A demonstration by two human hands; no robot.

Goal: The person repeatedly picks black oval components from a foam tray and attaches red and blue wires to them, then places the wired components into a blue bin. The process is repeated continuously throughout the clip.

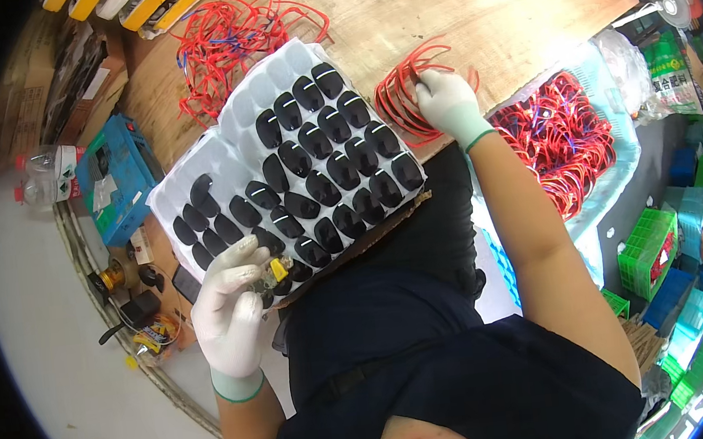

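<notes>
My left hand (236,298), in a white glove with a green cuff, is bent over the near left edge of a white moulded tray (230,142). At its thumb and fingertips is a small yellow and greyish piece (278,270), too small to name. Rows of black sunglass lenses (297,159) sit in the tray's hollows, several with a white line across them. Right of the tray, my gloved right hand (447,102) closes on a looped bundle of thin red glasses frames (398,101) on the wooden table. Its fingertips are partly hidden.
A tangled pile of red frames with blue bits (241,40) lies behind the tray. At right stands a light-blue crate (625,142) full of red frames (559,136). A teal box (115,179) and a plastic bottle (47,177) are at left. Green crates (649,254) stand far right.
</notes>
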